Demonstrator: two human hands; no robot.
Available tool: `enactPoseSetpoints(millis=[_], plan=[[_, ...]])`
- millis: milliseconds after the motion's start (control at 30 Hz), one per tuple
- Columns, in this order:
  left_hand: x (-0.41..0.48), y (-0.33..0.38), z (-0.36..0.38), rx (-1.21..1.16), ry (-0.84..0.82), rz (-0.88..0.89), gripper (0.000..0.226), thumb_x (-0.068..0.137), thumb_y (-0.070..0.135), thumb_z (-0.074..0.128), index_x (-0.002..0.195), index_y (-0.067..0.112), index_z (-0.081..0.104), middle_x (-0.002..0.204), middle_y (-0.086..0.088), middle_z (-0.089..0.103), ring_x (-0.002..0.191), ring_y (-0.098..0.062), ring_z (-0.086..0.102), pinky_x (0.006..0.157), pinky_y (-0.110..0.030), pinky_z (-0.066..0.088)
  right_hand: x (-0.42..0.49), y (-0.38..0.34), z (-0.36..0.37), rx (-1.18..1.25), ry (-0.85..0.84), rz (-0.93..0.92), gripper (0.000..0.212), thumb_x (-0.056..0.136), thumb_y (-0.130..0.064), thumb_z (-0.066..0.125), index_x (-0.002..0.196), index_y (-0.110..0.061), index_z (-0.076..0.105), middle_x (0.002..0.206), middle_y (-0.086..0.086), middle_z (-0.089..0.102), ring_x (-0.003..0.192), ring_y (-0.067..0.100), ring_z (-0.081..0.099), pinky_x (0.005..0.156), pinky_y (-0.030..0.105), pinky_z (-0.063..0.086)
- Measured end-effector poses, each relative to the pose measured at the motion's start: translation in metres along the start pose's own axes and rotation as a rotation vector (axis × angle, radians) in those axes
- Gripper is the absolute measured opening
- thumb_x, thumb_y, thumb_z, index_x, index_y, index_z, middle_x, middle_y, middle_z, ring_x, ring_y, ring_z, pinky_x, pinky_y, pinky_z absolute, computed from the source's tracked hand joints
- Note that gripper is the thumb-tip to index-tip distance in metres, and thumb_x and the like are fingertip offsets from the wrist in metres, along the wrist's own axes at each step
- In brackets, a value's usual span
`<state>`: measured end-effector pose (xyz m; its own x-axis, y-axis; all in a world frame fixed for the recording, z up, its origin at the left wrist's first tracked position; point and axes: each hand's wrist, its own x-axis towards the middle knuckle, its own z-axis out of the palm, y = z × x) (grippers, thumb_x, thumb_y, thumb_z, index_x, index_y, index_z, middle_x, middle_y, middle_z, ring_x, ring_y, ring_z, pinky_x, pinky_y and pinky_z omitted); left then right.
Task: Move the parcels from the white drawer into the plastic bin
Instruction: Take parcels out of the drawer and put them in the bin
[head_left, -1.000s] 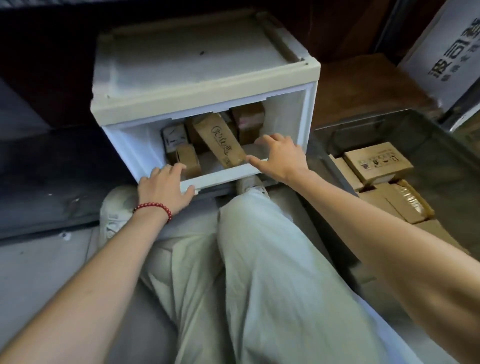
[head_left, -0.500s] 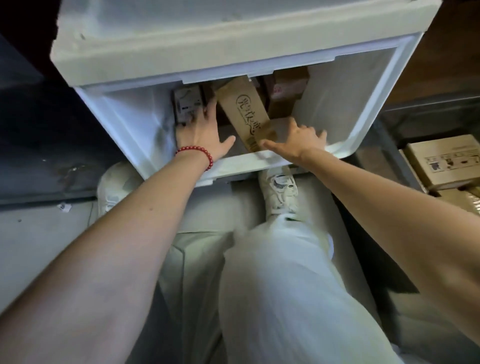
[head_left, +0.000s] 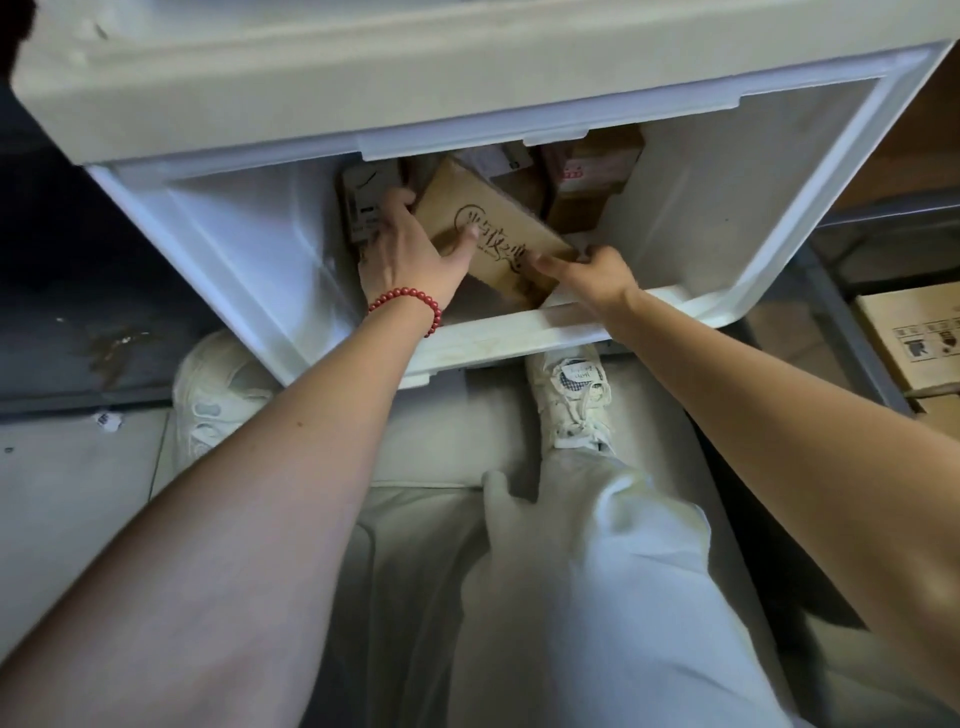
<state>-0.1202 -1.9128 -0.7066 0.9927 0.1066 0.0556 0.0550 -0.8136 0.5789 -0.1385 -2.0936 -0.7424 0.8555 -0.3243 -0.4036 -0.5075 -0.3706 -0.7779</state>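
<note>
Head view: two hands take hold of a brown parcel (head_left: 488, 228) in the white drawer (head_left: 519, 332).
At frame centre the parcel leans tilted against other parcels (head_left: 592, 182) at the drawer's back. The left hand (head_left: 410, 254) grips its left edge, thumb pressed on the printed face and fingers (head_left: 397, 200) tucked behind. The right hand (head_left: 597, 275) curls round its lower right corner. A clean lift likely means keeping both grips firm, raising the low end over the drawer's front rim, then swinging toward the plastic bin (head_left: 852, 338) at the right edge without dragging the neighbouring parcels.
</note>
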Motion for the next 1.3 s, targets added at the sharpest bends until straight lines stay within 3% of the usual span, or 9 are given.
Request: enactPoseSetpoints(millis=[133, 300, 400, 533, 633, 700, 833, 1100, 1300], plan=[[-0.011, -0.011, -0.007, -0.034, -0.075, -0.062, 0.083, 0.078, 0.068, 0.056, 0.142, 0.023, 0.029, 0.139, -0.007, 0.046, 0.128, -0.028, 0.041, 0.102, -0.037, 0.037, -0.008, -0.009, -0.002, 0.28, -0.024, -0.036, 0.057, 0.081, -0.035, 0.075, 0.125, -0.007, 0.052, 0.108, -0.002, 0.064, 0.101, 0.014, 0.062, 0.09, 0.024, 0.048], [-0.034, -0.02, -0.016, 0.011, -0.218, -0.104, 0.091, 0.079, 0.075, 0.047, 0.151, 0.027, 0.02, 0.152, -0.009, 0.032, 0.141, -0.032, 0.019, 0.111, -0.047, 0.019, -0.027, -0.03, -0.013, 0.379, -0.016, -0.119, 0.065, 0.084, -0.024, 0.074, 0.124, -0.012, 0.024, 0.11, -0.002, 0.055, 0.101, 0.012, 0.057, 0.094, 0.025, 0.047], [-0.048, -0.027, -0.021, -0.017, -0.257, -0.117, 0.099, 0.065, 0.089, 0.038, 0.146, 0.034, 0.029, 0.142, -0.014, 0.044, 0.136, -0.032, 0.028, 0.11, -0.048, 0.02, -0.047, -0.031, -0.022, 0.351, -0.035, -0.139, 0.068, 0.085, -0.023, 0.073, 0.129, -0.011, 0.023, 0.112, -0.001, 0.055, 0.094, 0.008, 0.059, 0.078, 0.023, 0.052], [-0.063, -0.021, -0.036, -0.218, -0.37, -0.124, 0.113, 0.051, 0.092, 0.041, 0.145, 0.032, 0.032, 0.138, 0.001, 0.052, 0.127, -0.023, 0.046, 0.11, -0.048, 0.032, -0.077, -0.024, -0.031, 0.378, 0.025, -0.185, 0.057, 0.086, -0.022, 0.073, 0.119, -0.015, 0.026, 0.109, 0.0, 0.054, 0.087, 0.004, 0.059, 0.057, 0.013, 0.047], [-0.082, -0.015, -0.058, -0.321, -0.481, -0.08, 0.11, 0.058, 0.082, 0.056, 0.149, 0.027, 0.025, 0.139, 0.003, 0.051, 0.124, -0.017, 0.051, 0.11, -0.041, 0.037, -0.105, -0.017, -0.038, 0.404, 0.055, -0.244, 0.055, 0.086, -0.022, 0.073, 0.117, -0.014, 0.028, 0.12, 0.008, 0.055, 0.095, 0.01, 0.061, 0.057, 0.012, 0.046], [-0.098, -0.012, -0.074, -0.346, -0.508, -0.023, 0.09, 0.076, 0.067, 0.06, 0.149, 0.026, 0.026, 0.138, 0.004, 0.052, 0.122, -0.014, 0.051, 0.109, -0.034, 0.036, -0.127, -0.01, -0.043, 0.438, 0.024, -0.237, 0.056, 0.087, -0.024, 0.071, 0.121, -0.014, 0.028, 0.122, 0.007, 0.055, 0.096, 0.007, 0.061, 0.057, 0.012, 0.048], [-0.141, 0.003, -0.104, -0.382, -0.508, 0.042, 0.061, 0.091, 0.047, 0.054, 0.145, 0.029, 0.031, 0.121, 0.012, 0.052, 0.108, -0.006, 0.051, 0.087, -0.017, 0.041, -0.174, 0.007, -0.05, 0.515, 0.012, -0.23, 0.056, 0.087, -0.029, 0.071, 0.124, -0.016, 0.031, 0.119, -0.002, 0.052, 0.098, 0.004, 0.059, 0.069, 0.02, 0.056], [-0.217, 0.027, -0.098, -0.648, -0.474, -0.132, 0.05, 0.095, 0.038, 0.051, 0.142, 0.033, 0.033, 0.122, 0.009, 0.056, 0.104, -0.008, 0.054, 0.088, -0.035, 0.046, -0.244, 0.056, -0.081, 0.565, 0.097, -0.242, 0.037, 0.088, -0.033, 0.067, 0.111, -0.024, 0.04, 0.129, 0.004, 0.052, 0.113, 0.012, 0.059, 0.09, 0.048, 0.055], [-0.246, 0.043, -0.076, -0.961, -0.377, -0.423, 0.056, 0.082, 0.054, 0.062, 0.129, 0.038, 0.036, 0.132, 0.005, 0.051, 0.113, -0.022, 0.055, 0.09, -0.05, 0.049, -0.29, 0.082, -0.1, 0.567, 0.049, -0.321, 0.023, 0.092, -0.034, 0.059, 0.101, -0.022, 0.041, 0.143, -0.013, 0.048, 0.121, 0.001, 0.053, 0.096, 0.043, 0.051]])
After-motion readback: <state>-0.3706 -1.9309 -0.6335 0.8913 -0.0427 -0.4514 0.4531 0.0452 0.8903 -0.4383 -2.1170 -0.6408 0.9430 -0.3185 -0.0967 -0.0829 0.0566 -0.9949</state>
